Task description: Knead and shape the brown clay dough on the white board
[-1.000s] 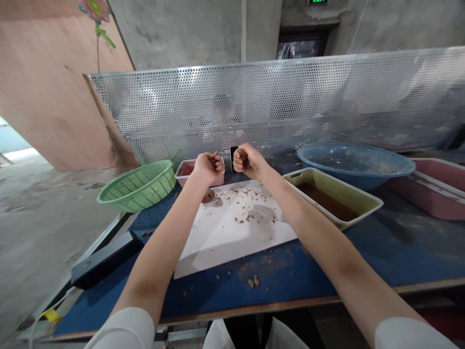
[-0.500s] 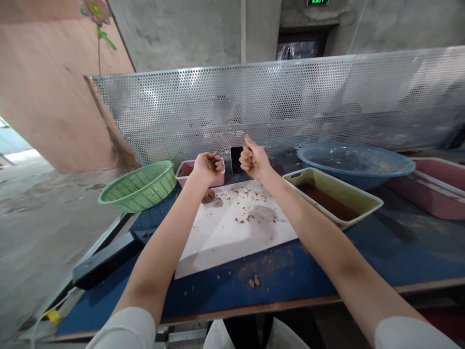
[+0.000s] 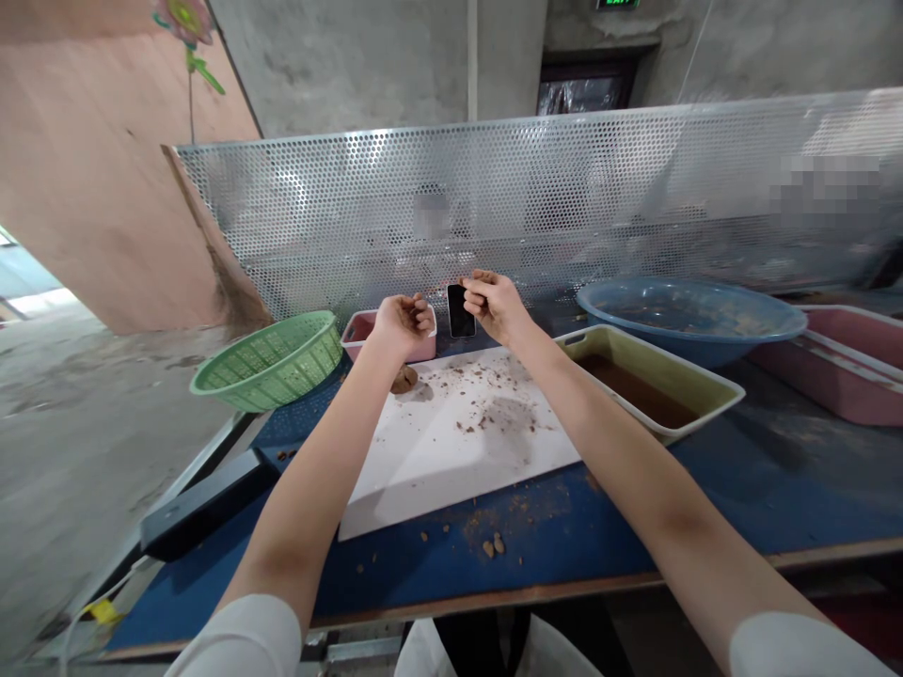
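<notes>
My left hand [image 3: 405,322] is raised with curled fingers in front of the small pink basin [image 3: 423,350]; what it holds, if anything, is hidden. To its right, my right hand [image 3: 492,303] is closed in a pinch, and something small and brown may sit at its fingertips, too small to name. Behind my right hand stands a phone [image 3: 460,322], upright. A round brown lump [image 3: 404,380] lies at the back left of the white sheet [image 3: 416,470], below my left hand. Brown crumbs [image 3: 486,414] are scattered over the sheet.
A green basket [image 3: 275,365] and a dark box [image 3: 208,503] are at the left. On the right are an olive tub [image 3: 691,418] with brown liquid, a blue basin [image 3: 705,334] and a pink tub [image 3: 839,385]. A perforated metal panel [image 3: 494,188] runs behind.
My right hand has turned: its raised thumb has come down and its fingertips now point left in a pinch. My left hand has hardly moved.
</notes>
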Action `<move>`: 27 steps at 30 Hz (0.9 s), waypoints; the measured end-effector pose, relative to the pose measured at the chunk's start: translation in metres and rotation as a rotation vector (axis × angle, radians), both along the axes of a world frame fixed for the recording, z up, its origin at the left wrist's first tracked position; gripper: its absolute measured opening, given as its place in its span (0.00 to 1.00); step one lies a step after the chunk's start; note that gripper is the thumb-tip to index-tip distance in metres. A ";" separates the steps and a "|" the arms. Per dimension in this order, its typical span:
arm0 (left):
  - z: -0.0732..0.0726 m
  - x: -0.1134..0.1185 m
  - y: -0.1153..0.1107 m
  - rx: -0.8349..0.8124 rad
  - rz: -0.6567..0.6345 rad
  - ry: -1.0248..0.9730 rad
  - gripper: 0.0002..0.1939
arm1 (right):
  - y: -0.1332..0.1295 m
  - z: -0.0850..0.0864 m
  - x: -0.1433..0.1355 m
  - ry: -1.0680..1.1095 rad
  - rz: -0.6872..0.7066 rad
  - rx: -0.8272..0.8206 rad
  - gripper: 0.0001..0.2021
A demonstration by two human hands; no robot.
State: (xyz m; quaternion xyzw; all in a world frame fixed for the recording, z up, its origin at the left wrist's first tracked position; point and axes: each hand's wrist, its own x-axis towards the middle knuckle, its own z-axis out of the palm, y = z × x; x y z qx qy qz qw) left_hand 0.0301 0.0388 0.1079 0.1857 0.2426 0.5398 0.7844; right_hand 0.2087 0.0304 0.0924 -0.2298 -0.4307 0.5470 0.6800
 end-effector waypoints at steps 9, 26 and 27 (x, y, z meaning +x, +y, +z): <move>0.002 -0.001 0.000 -0.006 -0.007 0.077 0.10 | -0.006 -0.003 0.001 -0.099 -0.128 0.076 0.18; 0.002 0.001 -0.003 -0.011 0.001 0.071 0.09 | -0.010 -0.001 0.003 -0.196 -0.130 0.070 0.33; 0.002 0.001 -0.003 -0.008 -0.003 0.075 0.09 | -0.013 -0.001 0.002 -0.211 -0.129 0.074 0.33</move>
